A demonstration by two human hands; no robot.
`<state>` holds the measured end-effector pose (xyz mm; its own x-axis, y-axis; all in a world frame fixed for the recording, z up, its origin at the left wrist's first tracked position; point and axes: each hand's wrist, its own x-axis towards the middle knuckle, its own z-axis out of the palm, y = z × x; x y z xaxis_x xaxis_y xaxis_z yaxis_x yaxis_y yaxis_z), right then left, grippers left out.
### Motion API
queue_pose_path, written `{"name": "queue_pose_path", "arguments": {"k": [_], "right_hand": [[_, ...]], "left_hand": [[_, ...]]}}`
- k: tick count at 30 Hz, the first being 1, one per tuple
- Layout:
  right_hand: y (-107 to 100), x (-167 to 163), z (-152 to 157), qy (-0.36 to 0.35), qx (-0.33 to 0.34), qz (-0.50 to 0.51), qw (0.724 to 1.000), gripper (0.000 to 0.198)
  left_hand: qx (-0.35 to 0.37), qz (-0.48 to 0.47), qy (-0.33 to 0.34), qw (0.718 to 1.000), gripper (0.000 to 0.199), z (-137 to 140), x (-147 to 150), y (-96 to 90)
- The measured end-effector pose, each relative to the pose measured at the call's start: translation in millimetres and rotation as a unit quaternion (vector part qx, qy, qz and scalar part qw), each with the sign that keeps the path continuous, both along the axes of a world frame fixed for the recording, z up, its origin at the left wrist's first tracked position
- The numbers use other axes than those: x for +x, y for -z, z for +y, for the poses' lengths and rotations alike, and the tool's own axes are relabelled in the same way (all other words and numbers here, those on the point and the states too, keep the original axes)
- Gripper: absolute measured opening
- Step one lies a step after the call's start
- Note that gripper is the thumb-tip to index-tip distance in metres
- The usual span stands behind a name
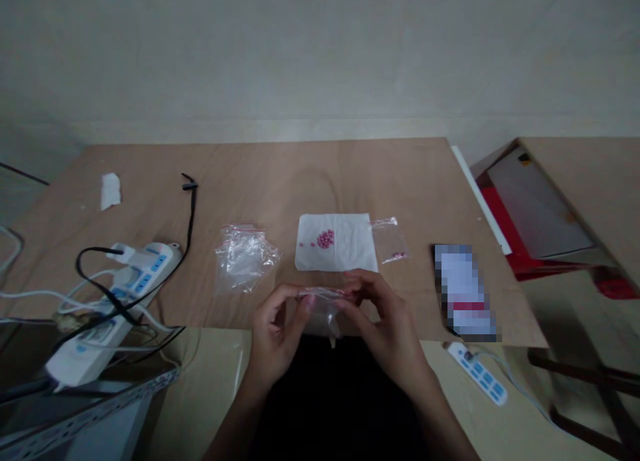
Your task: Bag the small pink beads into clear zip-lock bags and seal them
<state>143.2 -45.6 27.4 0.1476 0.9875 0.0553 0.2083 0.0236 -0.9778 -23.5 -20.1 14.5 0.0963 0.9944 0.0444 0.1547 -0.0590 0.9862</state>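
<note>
Between my two hands, a small clear zip bag (323, 314) is held by its top edge at the front of the table. My left hand (280, 327) pinches one end of that edge between thumb and fingers. At the other end, my right hand (383, 321) pinches it the same way. Just beyond lies a white paper sheet (350, 244) with a cluster of small pink pellets (325, 239) and a couple of loose ones to the left. Beside the sheet on the right, another zip bag (390, 239) has a few pink pellets in its bottom corner.
A pile of clear zip bags (245, 257) lies left of the sheet. Power strips with cables stand at the left (150, 267) and below the right table edge (477, 373). A phone (465, 291) lies at the right; a white scrap (111, 191) is at the far left.
</note>
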Motion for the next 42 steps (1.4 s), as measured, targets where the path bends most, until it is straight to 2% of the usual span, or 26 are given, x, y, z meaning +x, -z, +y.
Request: {"name": "queue_pose_path", "arguments": {"k": [1, 5, 10, 14, 17, 20, 21, 23, 26, 28, 31, 34, 37, 39, 42], "right_hand": [[1, 0, 0, 0.011, -0.014, 0.036, 0.999, 0.024], [2, 4, -2, 0.013, -0.06, 0.122, 0.991, 0.011], [-5, 14, -11, 0.016, 0.001, 0.092, 0.996, 0.011], [-8, 20, -16, 0.04, 0.0, 0.125, 0.991, 0.015], [-10, 25, -16, 0.028, -0.003, 0.156, 0.987, 0.015], [-12, 30, -14, 0.03, -0.001, 0.162, 0.986, 0.014], [-12, 32, -13, 0.036, -0.002, 0.159, 0.987, 0.014], [-12, 35, -9, 0.052, -0.005, 0.144, 0.988, 0.015], [-11, 36, -2, 0.073, -0.023, 0.119, 0.99, 0.017], [-11, 35, 2, 0.068, -0.031, 0.116, 0.99, 0.018], [-14, 30, 8, 0.066, -0.028, 0.115, 0.991, 0.018], [-18, 26, 12, 0.065, -0.025, 0.088, 0.994, 0.016], [-19, 22, 16, 0.044, -0.027, 0.08, 0.995, 0.013], [-18, 19, 18, 0.029, -0.037, 0.088, 0.995, 0.012], [-15, 15, 20, 0.008, -0.055, 0.103, 0.993, 0.01]], "left_hand": [[-0.006, -0.016, -0.013, 1.0, 0.016, -2, 2, -1.3], [-0.015, -0.038, -0.044, 0.998, 0.02, -11, 12, -7.3], [0.021, -0.019, -0.135, 0.99, 0.024, -24, 30, -9.3], [0.014, -0.059, -0.144, 0.988, 0.028, -27, 46, -7.9], [-0.045, -0.123, -0.096, 0.987, 0.031, -25, 55, -7.3], [-0.11, -0.184, 0.013, 0.977, 0.047, -24, 59, -7.6], [-0.139, -0.183, 0.048, 0.972, 0.049, -25, 60, -7.8], [-0.2, -0.148, 0.098, 0.964, 0.04, -25, 60, -7.7], [-0.236, -0.095, 0.117, 0.96, 0.031, -22, 54, -7.6], [-0.222, -0.07, 0.13, 0.964, 0.027, -15, 46, -9.1], [-0.15, -0.037, 0.146, 0.977, 0.022, -2, 34, -14.2], [-0.067, -0.044, 0.084, 0.993, 0.021, 12, 28, -17.2], [-0.032, -0.064, -0.007, 0.997, 0.014, 19, 30, -15.3], [-0.023, -0.072, -0.028, 0.997, 0.015, 21, 32, -13.5], [-0.019, -0.082, -0.025, 0.996, 0.017, 21, 33, -13.0]]}}
